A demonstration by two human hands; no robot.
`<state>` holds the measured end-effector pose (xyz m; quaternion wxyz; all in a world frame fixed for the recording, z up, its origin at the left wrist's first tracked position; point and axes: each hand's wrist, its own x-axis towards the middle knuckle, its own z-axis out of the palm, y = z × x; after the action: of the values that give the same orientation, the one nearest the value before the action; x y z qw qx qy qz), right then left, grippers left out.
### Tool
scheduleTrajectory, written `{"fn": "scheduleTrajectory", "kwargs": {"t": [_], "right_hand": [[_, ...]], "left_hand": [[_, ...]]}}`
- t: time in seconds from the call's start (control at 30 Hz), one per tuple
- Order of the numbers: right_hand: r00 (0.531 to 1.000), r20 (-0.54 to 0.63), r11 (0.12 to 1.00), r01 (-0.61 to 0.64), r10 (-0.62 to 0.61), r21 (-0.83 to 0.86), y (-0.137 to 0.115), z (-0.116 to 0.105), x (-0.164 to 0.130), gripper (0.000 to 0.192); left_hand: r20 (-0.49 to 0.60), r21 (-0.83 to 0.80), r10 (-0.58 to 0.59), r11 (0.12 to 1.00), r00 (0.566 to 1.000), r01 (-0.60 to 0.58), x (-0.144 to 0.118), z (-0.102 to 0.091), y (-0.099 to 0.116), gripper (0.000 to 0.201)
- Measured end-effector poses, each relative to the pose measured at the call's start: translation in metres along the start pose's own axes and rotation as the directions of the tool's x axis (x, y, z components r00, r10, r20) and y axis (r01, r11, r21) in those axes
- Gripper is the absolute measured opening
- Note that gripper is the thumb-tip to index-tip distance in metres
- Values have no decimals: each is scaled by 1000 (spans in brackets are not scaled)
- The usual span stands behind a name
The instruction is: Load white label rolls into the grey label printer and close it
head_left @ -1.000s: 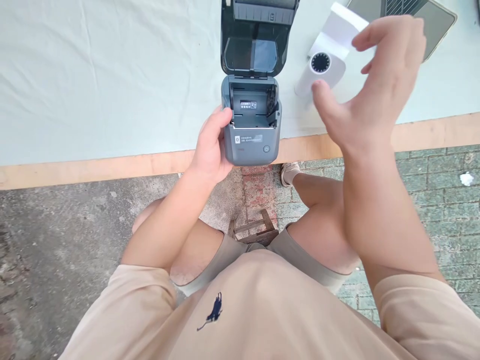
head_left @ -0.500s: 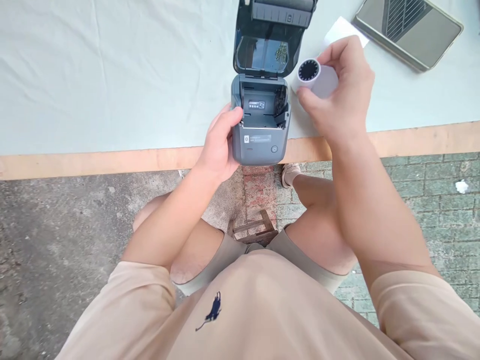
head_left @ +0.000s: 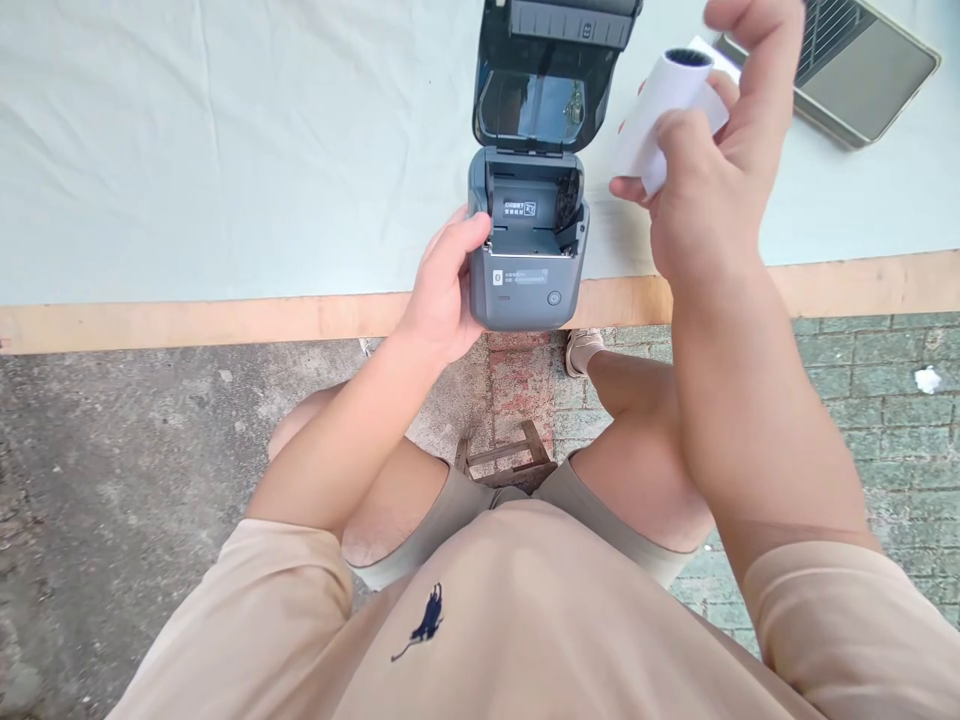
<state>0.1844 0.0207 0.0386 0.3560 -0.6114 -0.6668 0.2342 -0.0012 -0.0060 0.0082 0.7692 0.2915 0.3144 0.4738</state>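
Observation:
My left hand (head_left: 448, 285) grips the left side of a dark grey label printer (head_left: 531, 290), its thumb on the rim of the open bay. The printer's lid (head_left: 536, 100) is swung up and back, and the paper bay (head_left: 525, 205) shows bare walls with a small printed label inside. To the right, my right hand (head_left: 720, 160) holds a white label roll (head_left: 656, 115) tilted above the table, thumb on the near side and some fingers behind it. The roll's dark core faces up, and a loose flap of paper hangs at its right side.
A phone-like slab (head_left: 870, 75) with a glossy face lies at the upper right, beside a white paper piece (head_left: 716, 60). A pale cloth (head_left: 225, 170) covers the table, whose wooden edge (head_left: 187, 325) runs below the printer. A small wooden stool (head_left: 502, 465) stands between my legs.
My right hand has lifted and turned the label roll, moving it up and to the right, away from the printer. My left hand stays on the printer.

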Motion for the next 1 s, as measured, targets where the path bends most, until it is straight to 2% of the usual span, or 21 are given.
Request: {"fn": "scheduleTrajectory", "kwargs": {"t": [0.07, 0.13, 0.27, 0.37, 0.43, 0.5, 0.57, 0.67, 0.77, 1.0], "right_hand": [[998, 19, 983, -61, 59, 174, 3, 1, 0, 37], [998, -8, 964, -54, 58, 259, 6, 2, 1, 28], [996, -82, 970, 62, -44, 237, 6, -1, -2, 26], [975, -190, 963, 158, -117, 217, -2, -6, -5, 38], [955, -226, 958, 231, -191, 168, -12, -9, -8, 40], [944, -154, 948, 308, -293, 84, -24, -10, -11, 29], [929, 9, 928, 369, -369, -57, -36, -8, -14, 18], [920, 221, 854, 385, -324, -349, -47, -3, -15, 20], [933, 276, 788, 345, -230, -510, -50, 0, -11, 25], [915, 352, 706, 381, -196, -597, -57, -7, -7, 27]], "left_hand": [[0, 10, 8, 1000, 1000, -8, 0, 0, 0, 24], [-3, 18, 15, 1000, 1000, -15, 0, 0, 0, 24], [-12, 21, 22, 1000, 1000, -22, 0, -1, 0, 24], [-20, 29, 10, 1000, 1000, -10, 0, -1, -1, 26], [-18, 24, 5, 1000, 1000, -4, 0, 0, -1, 27], [-13, 12, 14, 1000, 1000, -13, 0, 1, -2, 27], [-15, 7, 37, 999, 999, -37, 0, 3, -2, 24], [-39, 38, 57, 998, 998, -56, -1, 5, -2, 19], [-64, 86, 43, 996, 997, -37, -1, 7, -1, 21], [-43, 75, 44, 996, 998, -41, -2, 6, -1, 20]]}}
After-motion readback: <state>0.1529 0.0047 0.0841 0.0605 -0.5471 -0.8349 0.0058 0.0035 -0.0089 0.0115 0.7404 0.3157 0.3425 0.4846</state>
